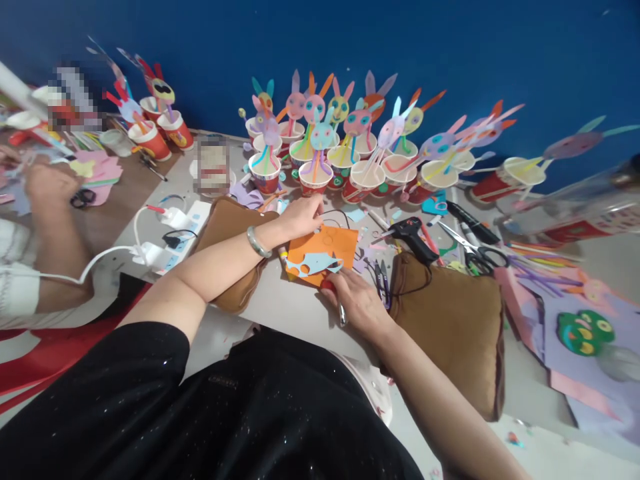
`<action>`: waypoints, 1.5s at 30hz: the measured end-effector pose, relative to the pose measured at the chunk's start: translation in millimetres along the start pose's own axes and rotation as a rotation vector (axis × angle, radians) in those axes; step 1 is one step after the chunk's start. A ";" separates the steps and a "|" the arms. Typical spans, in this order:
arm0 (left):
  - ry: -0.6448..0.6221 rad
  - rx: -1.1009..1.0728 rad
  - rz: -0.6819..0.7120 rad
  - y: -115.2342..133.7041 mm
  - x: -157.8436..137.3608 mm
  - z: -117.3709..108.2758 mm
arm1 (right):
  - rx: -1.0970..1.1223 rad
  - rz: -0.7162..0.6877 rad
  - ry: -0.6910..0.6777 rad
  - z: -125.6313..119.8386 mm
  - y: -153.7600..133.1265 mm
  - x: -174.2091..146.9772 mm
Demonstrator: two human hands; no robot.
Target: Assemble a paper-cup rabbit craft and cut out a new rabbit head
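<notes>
My left hand (307,215), with a bangle at the wrist, reaches over the far edge of an orange paper sheet (345,241), close to the front cups. Its fingers are curled down, and what they hold, if anything, is hidden. At the near edge of the sheet, my right hand (356,303) is closed round a small tool (343,315) with a silver end; a red part shows by the fingers, but its kind is unclear. A light-blue paper scrap (317,263) with cut-out holes lies on the orange sheet, beside the right fingertips.
Paper cups (316,177) with paper rabbit figures line the blue wall. To the right lie a black glue gun (414,239), large scissors (473,250) and a brown cushion (450,327). Another cushion (233,240) and a power strip (187,233) are left. A co-worker's hand (53,183) is farther left.
</notes>
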State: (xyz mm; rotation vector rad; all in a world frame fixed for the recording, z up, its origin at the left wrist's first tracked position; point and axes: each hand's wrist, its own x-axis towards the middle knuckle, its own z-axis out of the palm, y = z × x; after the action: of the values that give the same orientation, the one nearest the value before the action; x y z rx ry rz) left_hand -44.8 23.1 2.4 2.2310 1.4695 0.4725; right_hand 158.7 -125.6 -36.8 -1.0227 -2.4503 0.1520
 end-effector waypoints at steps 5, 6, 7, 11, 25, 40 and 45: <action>0.082 -0.253 0.088 -2.3 2.4 0.9 | 0.081 -0.055 -0.001 2.6 -6.3 0.6; 0.092 -0.301 0.115 -2.2 2.4 1.5 | 0.104 -0.057 -0.008 3.3 -6.9 0.9; 0.097 -0.344 0.140 -1.9 2.4 2.2 | 0.121 -0.056 -0.013 4.1 -7.2 1.2; 0.083 -0.420 0.205 -0.3 1.6 5.6 | 0.130 -0.031 -0.006 8.1 -3.0 3.1; 0.152 -0.245 0.309 0.5 -1.8 5.9 | 0.028 -0.065 0.154 -0.8 6.6 -3.4; -0.276 0.137 0.548 8.3 -75.2 -32.3 | 0.044 0.351 0.580 -5.0 11.7 -17.1; -0.349 0.355 0.562 -3.8 -110.3 -25.9 | 0.178 0.441 0.720 -7.9 12.0 -15.2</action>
State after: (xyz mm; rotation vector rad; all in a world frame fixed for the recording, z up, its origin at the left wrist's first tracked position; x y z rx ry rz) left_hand -102.8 -73.2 17.1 2.8304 0.7831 -0.0346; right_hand 179.4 -128.2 -39.0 -1.2533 -1.5271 0.1140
